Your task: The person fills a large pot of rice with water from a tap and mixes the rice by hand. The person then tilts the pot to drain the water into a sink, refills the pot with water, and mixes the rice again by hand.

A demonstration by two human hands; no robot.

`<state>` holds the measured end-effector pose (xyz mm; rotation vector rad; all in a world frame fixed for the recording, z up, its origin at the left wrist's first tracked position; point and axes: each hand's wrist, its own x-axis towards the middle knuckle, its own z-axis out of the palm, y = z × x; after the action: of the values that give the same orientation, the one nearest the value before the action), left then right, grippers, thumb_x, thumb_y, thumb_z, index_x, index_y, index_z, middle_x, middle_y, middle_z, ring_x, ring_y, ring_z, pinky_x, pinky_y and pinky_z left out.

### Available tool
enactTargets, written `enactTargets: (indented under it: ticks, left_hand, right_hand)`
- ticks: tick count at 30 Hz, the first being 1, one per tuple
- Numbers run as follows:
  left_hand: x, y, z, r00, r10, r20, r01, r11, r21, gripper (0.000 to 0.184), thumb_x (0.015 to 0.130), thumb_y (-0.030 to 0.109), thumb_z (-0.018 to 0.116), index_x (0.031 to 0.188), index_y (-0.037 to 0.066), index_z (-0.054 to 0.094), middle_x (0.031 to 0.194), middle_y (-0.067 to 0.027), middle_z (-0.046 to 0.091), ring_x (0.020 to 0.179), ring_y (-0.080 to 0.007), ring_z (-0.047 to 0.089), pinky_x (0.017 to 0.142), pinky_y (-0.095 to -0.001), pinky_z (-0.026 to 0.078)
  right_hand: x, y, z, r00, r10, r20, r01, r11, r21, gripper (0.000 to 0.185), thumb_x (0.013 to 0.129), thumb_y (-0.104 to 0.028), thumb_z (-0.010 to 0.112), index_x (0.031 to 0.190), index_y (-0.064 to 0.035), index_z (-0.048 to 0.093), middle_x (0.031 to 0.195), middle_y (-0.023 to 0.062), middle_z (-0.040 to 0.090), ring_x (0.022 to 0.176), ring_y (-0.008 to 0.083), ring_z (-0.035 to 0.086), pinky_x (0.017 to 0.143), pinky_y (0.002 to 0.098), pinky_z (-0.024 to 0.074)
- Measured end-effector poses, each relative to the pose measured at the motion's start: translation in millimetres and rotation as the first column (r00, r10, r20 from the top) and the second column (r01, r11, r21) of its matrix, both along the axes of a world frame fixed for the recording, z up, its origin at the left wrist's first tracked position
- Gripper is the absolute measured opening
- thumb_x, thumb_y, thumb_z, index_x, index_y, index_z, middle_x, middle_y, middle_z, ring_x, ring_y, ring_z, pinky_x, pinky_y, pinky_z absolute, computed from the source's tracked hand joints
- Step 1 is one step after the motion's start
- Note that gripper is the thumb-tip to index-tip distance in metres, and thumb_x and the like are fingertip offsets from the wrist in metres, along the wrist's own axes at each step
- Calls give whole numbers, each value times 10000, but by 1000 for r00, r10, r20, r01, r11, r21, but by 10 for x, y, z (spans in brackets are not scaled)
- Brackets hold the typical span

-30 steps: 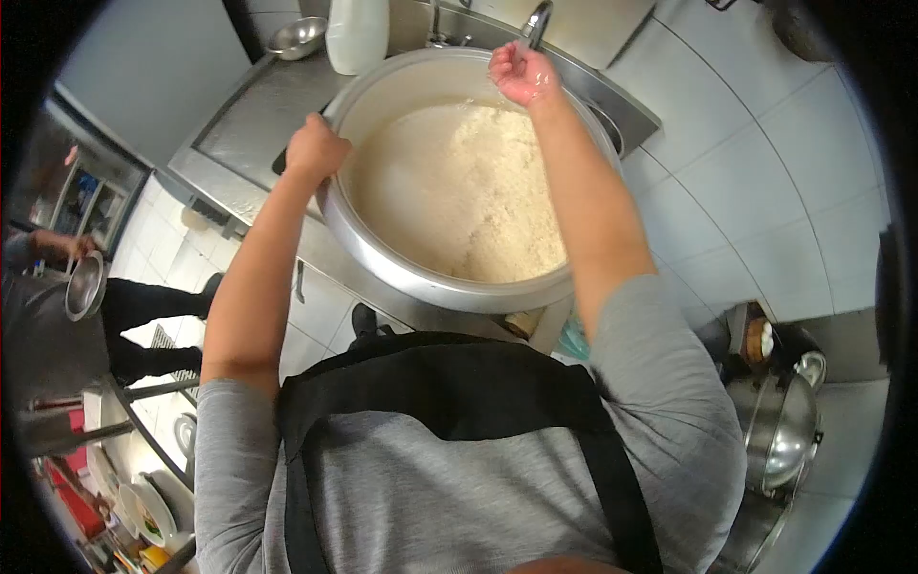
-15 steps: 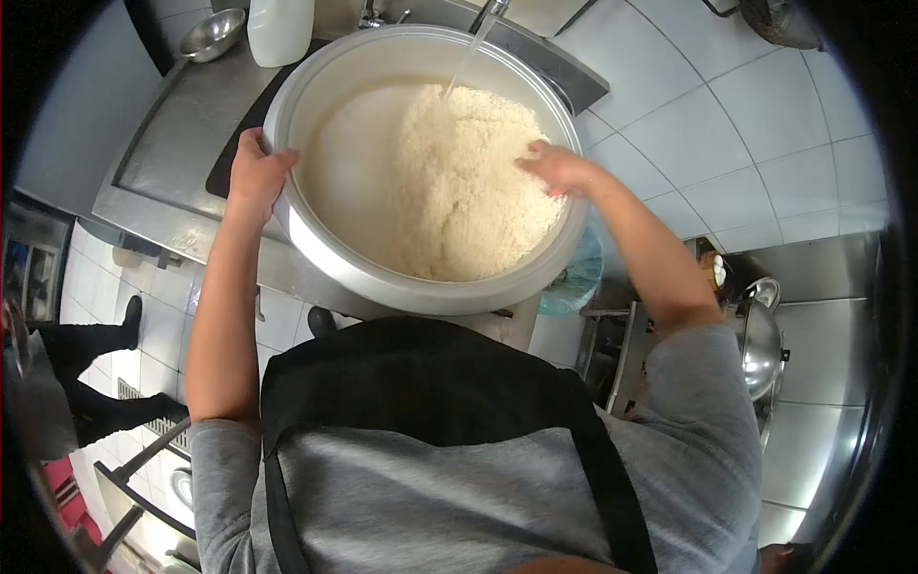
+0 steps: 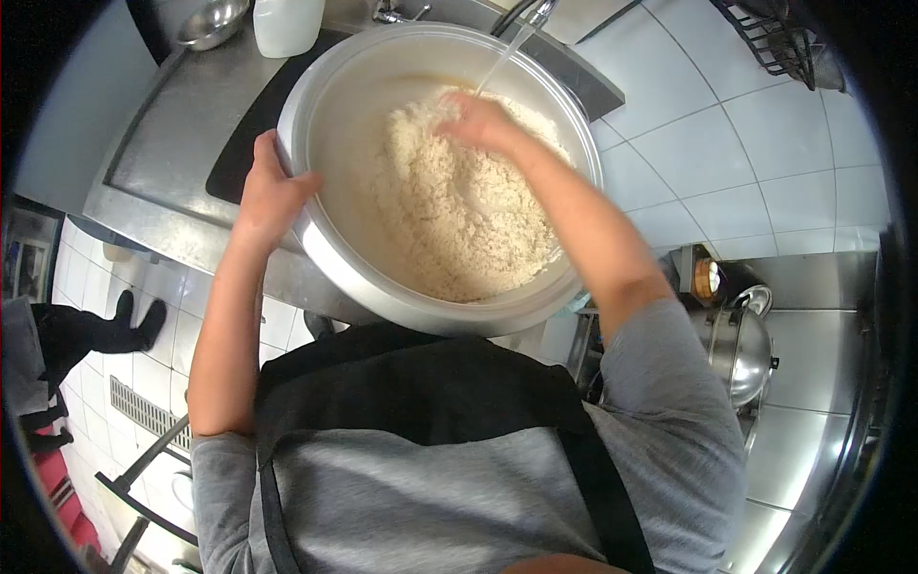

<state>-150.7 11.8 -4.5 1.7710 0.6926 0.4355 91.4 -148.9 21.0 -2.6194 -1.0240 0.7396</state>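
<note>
A big round metal pot (image 3: 335, 251) holds pale wet rice (image 3: 469, 230) with cloudy water along its left side. My left hand (image 3: 273, 191) grips the pot's left rim, thumb over the edge. Inside the pot, at the far side of the rice, is my right hand (image 3: 470, 122), blurred by motion; its fingers are smeared, so their hold on the rice cannot be made out. From the tap (image 3: 542, 13) a stream of water runs down into the pot close to my right hand.
A white plastic jug (image 3: 287, 27) and a metal bowl (image 3: 212, 24) stand on the steel counter (image 3: 158, 158) at the back left. Another person's legs (image 3: 86, 335) show at the left. Pans (image 3: 741, 354) are at the right, a tiled wall behind.
My right hand has gone from under the tap to the pot's right side, then leftward across the rice. The rice has shifted left. My left hand stays on the rim.
</note>
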Motion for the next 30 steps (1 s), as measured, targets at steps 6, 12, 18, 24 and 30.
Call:
enactTargets:
  ticks: [6, 12, 18, 24, 30]
  left_hand:
    - [-11, 20, -71, 997, -18, 69, 19, 1000, -15, 776, 665, 125, 653, 1315, -69, 277, 1098, -236, 547, 974, -279, 575, 864, -327, 443]
    - [-16, 4, -98, 996, -12, 94, 15, 1000, -27, 780, 670, 125, 649, 1325, -64, 270, 1108, -231, 546, 980, -275, 574, 873, -331, 438]
    - [-15, -4, -92, 998, -3, 63, 2, 1000, 17, 772, 680, 133, 636, 1328, -64, 265, 1089, -239, 553, 979, -276, 577, 871, -332, 437]
    - [-36, 10, -98, 999, -7, 37, 7, 1000, 24, 787, 682, 144, 641, 1335, -62, 252, 1098, -251, 554, 989, -285, 576, 874, -332, 438]
    - [-43, -4, -24, 1000, -16, 5, 16, 1000, 17, 834, 668, 164, 658, 1347, -62, 230, 1088, -264, 560, 984, -304, 583, 875, -338, 443]
  right_hand:
    - [1029, -466, -65, 864, 354, 357, -169, 873, -458, 571, 917, -496, 371, 1295, -75, 448, 1283, 200, 479, 1183, 348, 459, 989, 425, 367]
    - [184, -1252, -230, 998, -19, -61, -12, 879, -476, 803, 893, -622, 272, 1410, -15, 174, 1400, 242, 295, 1337, 329, 243, 1075, 435, 258]
    - [-908, -847, -47, 574, -507, -643, 428, 855, -293, 831, 893, -618, 283, 1435, -40, 34, 1476, 219, 89, 1359, 340, 175, 1091, 475, 205]
    - [-614, -188, -215, 288, -271, -919, 778, 625, 59, 561, 947, -435, 378, 1378, -82, 318, 1411, 203, 295, 1245, 350, 396, 1018, 505, 342]
    - [1160, -448, -737, 881, -473, 25, 421, 806, 416, 297, 912, -260, 463, 1104, -75, 593, 1094, 146, 615, 985, 251, 589, 714, 388, 503]
